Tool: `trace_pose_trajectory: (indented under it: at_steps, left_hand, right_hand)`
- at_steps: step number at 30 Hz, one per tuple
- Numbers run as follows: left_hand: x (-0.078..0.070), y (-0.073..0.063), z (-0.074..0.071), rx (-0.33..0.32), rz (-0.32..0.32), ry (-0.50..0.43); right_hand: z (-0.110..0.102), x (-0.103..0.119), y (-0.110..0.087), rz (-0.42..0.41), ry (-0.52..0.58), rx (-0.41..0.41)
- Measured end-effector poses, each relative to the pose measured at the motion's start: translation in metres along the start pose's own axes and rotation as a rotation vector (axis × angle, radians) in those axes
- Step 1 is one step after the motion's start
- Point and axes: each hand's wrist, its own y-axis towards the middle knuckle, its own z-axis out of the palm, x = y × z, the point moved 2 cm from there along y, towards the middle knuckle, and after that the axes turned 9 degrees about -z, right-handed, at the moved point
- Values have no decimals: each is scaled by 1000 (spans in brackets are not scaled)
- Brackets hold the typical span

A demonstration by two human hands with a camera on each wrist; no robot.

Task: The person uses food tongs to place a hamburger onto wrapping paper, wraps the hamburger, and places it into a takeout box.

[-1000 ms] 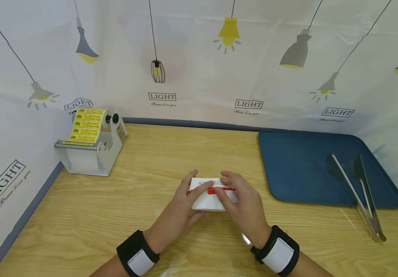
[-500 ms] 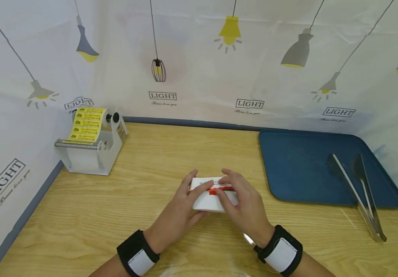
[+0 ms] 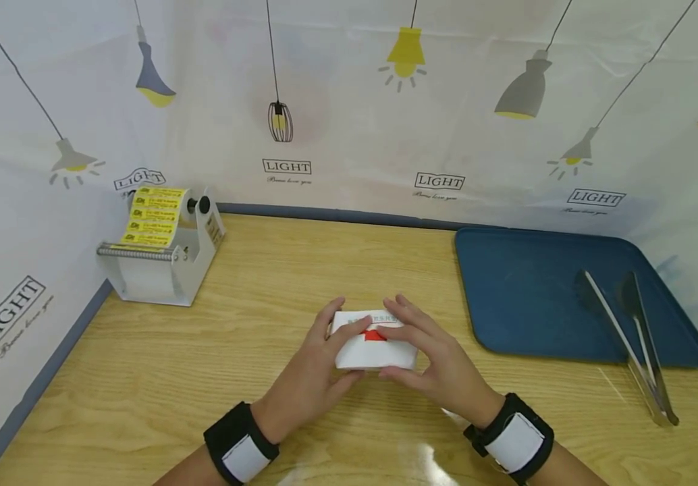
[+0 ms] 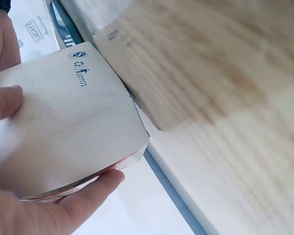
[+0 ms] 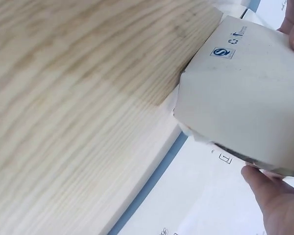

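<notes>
A small white paper box [image 3: 355, 356] with a red patch [image 3: 375, 335] and printed lettering on top is held above the table between both hands. My left hand [image 3: 303, 374] grips its left side, thumb at the near lower edge and fingers over the top and far side. On the other side my right hand [image 3: 449, 368] holds the box, thumb below the near edge and fingers across the top. Both wrist views show one plain face of the box [image 4: 63, 127] with small blue printed marks. A dark gap runs along one edge of the box [image 5: 245, 103] in the right wrist view.
A label dispenser [image 3: 194, 270] with a roll of yellow labels [image 3: 153, 214] stands at the back left. To the right lies a blue tray [image 3: 525, 297] with metal tongs [image 3: 647, 371] hanging over its front edge. A lamp-printed sheet [image 3: 349, 101] encloses the wooden table [image 3: 252, 270].
My right thumb has moved from the top of the box to its near lower edge, and the right wrist has swung outward. Less red shows on top. The left hand stays in place.
</notes>
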Motion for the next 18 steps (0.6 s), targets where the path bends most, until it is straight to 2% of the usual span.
trace_pose_trajectory:
  at_steps: [6, 10, 18]
  left_hand:
    - [-4, 3, -2, -104, 74, 3]
    - [-6, 3, -3, -129, 122, -25]
    - [-7, 1, -3, -150, 110, -82]
  right_hand:
    - [4, -1, -1, -44, -50, -49]
    - [5, -2, -2, -69, -94, -67]
    - [7, -3, 0, -5, -61, -69]
